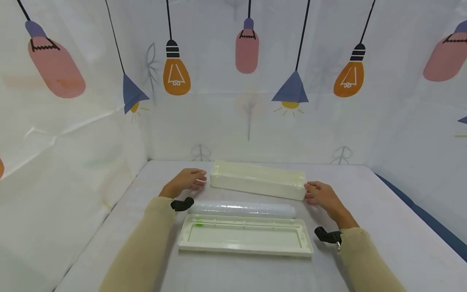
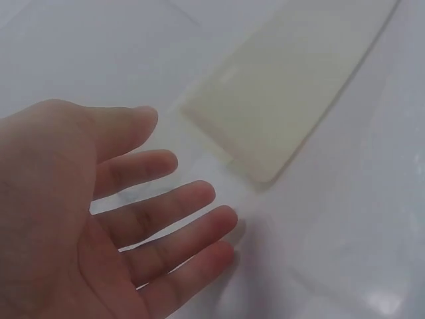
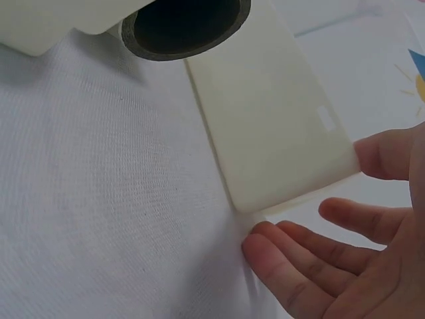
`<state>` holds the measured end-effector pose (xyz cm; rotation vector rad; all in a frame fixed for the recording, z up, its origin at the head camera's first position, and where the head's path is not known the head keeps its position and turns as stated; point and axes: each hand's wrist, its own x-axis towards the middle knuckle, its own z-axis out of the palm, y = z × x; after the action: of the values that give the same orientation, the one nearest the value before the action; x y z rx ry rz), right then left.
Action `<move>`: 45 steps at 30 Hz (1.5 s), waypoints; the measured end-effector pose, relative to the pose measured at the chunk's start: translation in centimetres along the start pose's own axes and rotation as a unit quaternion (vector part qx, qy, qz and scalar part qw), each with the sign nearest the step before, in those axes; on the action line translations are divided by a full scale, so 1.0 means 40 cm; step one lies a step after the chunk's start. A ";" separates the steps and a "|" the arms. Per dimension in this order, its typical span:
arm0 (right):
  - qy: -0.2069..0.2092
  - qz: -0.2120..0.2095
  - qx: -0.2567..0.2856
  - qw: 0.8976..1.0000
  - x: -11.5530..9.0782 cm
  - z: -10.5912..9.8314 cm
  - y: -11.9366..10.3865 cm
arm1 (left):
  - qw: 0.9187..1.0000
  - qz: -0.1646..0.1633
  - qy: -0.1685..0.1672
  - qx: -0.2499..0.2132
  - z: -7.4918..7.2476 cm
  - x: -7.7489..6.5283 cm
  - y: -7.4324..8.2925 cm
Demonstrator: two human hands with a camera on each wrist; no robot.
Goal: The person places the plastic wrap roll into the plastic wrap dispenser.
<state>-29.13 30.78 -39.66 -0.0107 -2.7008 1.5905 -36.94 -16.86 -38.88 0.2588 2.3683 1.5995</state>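
Box [image 1: 257, 189] near far edge of table [image 1: 365, 190], long axis left-right, right end slanting nearer, cropped in both wrist views; left hand [image 1: 186, 180] spread just beside, right hand [image 1: 324, 198] loose, thumb touching its end

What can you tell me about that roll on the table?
The roll is glossy, whitish film, plastic by its look, wound on a dark, hollow core. It lies on its side on the white table, between the shallow tray and the deeper box. Nothing holds it; whether it touches the tray is unclear.

The left wrist view's top edge cuts off the cream box [image 2: 279, 86] (its far end).
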 end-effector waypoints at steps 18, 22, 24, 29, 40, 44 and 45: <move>-0.013 0.010 0.029 0.999 0.006 -0.004 -0.012 | 0.997 0.009 -0.016 -0.069 0.040 0.028 0.038; -0.016 0.008 0.032 0.999 0.004 -0.003 -0.013 | 0.998 0.011 -0.020 -0.066 0.051 0.036 0.038; -0.017 0.008 0.034 0.999 0.003 -0.004 -0.012 | 0.998 0.010 -0.020 -0.064 0.053 0.038 0.036; -0.023 0.014 0.037 0.999 0.004 -0.003 -0.008 | 0.998 0.008 -0.015 -0.064 0.053 0.036 0.034; -0.036 0.012 0.025 0.999 -0.001 -0.004 -0.015 | 0.994 -0.004 -0.004 -0.105 0.058 0.042 0.036; -0.038 0.013 0.026 0.999 -0.004 -0.002 -0.015 | 0.994 0.005 -0.003 -0.108 0.057 0.039 0.033; -0.037 0.013 0.028 0.999 -0.004 -0.001 -0.015 | 0.994 0.012 -0.005 -0.106 0.056 0.039 0.031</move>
<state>-28.96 30.54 -39.11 0.0136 -2.7196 1.7079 -37.70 -13.95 -38.71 0.2510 2.1728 1.8379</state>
